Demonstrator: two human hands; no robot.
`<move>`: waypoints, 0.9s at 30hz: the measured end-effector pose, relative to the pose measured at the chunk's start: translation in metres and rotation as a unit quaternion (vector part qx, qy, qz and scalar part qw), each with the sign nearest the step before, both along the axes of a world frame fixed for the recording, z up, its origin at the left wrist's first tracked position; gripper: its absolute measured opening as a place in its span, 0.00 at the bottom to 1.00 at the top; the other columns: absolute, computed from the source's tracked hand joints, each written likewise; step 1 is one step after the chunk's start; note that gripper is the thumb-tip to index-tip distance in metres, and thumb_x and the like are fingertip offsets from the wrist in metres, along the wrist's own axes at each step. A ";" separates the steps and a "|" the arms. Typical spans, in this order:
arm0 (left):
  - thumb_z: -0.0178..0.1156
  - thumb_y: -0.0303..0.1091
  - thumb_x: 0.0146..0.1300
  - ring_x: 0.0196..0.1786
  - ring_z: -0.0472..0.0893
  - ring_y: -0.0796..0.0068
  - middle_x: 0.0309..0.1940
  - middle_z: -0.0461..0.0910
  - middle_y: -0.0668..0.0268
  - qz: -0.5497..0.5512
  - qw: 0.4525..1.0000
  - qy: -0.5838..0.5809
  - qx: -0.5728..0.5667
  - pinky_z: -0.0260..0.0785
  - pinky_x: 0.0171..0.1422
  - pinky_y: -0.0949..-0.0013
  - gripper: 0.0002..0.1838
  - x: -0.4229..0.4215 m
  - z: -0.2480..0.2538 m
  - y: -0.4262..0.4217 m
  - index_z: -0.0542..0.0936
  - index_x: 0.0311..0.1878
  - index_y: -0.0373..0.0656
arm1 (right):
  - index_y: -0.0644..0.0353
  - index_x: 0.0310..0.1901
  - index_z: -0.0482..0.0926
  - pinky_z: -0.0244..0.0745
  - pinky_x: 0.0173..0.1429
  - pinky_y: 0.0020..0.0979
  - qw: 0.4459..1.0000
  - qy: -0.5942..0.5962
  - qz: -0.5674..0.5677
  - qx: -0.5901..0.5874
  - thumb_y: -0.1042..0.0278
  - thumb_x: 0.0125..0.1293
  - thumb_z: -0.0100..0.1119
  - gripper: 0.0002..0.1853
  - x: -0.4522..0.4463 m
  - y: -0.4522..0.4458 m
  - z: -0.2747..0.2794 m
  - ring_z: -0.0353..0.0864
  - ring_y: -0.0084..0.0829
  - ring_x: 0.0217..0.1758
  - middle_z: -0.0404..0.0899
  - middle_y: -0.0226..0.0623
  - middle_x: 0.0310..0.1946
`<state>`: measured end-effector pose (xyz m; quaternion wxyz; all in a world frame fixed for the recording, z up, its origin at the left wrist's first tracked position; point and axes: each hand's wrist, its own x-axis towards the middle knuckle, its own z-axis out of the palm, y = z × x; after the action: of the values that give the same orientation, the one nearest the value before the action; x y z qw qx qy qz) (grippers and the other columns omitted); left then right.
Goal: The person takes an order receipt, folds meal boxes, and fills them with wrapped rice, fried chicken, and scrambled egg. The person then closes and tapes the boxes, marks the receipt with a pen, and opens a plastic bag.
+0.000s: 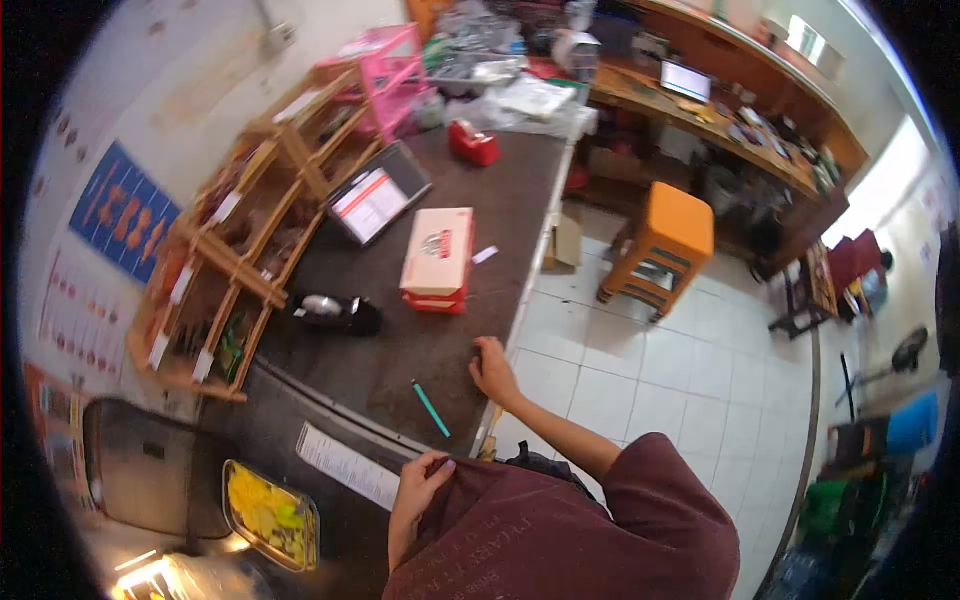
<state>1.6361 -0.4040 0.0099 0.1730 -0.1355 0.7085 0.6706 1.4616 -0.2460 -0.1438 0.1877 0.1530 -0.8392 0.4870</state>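
Note:
My left hand point(418, 492) is closed on the front of the maroon T-shirt point(560, 530), pinching a fold of cloth near the table edge. My right hand point(493, 372) rests at the dark table's edge, thumb and fingers slightly apart and bent, with nothing visible in it. Left of it, a teal pen point(431, 408) lies on the table point(350, 375). Farther up stands a cream and red box point(437, 258), with a small white paper slip point(485, 255) beside it. A printed paper strip point(345, 465) lies near my left hand.
Wooden compartment shelves point(250, 250) line the wall side. A tablet point(378, 192), a black object point(340, 314) and a red tape dispenser point(472, 143) sit on the table. A tray of yellow pieces point(270, 514) is lower left. An orange stool point(676, 230) stands on the tiled floor.

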 end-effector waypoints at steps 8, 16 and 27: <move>0.61 0.30 0.55 0.32 0.78 0.78 0.26 0.80 0.64 0.083 0.989 0.069 -0.098 0.68 0.37 0.75 0.08 0.000 -0.003 -0.007 0.81 0.34 0.34 | 0.67 0.44 0.64 0.67 0.47 0.39 0.999 -0.030 0.007 0.030 0.80 0.51 0.51 0.16 0.001 0.000 0.010 0.68 0.49 0.45 0.66 0.49 0.40; 0.63 0.34 0.53 0.31 0.79 0.68 0.26 0.80 0.61 0.087 0.966 0.134 -0.206 0.69 0.37 0.70 0.09 -0.012 -0.015 -0.009 0.82 0.32 0.38 | 0.66 0.43 0.65 0.66 0.50 0.38 0.999 -0.035 0.006 0.020 0.81 0.51 0.51 0.16 -0.001 -0.001 0.007 0.69 0.48 0.46 0.67 0.49 0.40; 0.57 0.40 0.59 0.26 0.78 0.69 0.25 0.79 0.58 0.102 0.951 0.042 -0.289 0.67 0.33 0.69 0.13 0.037 -0.033 -0.020 0.80 0.33 0.38 | 0.66 0.43 0.66 0.66 0.52 0.39 0.999 -0.033 0.003 0.030 0.82 0.50 0.52 0.17 -0.002 0.000 0.006 0.69 0.49 0.47 0.68 0.49 0.41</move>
<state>1.6736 -0.4241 -0.0229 0.0272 -0.2232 0.8607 0.4567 1.4600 -0.2461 -0.1380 0.1534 0.1448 -0.8588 0.4669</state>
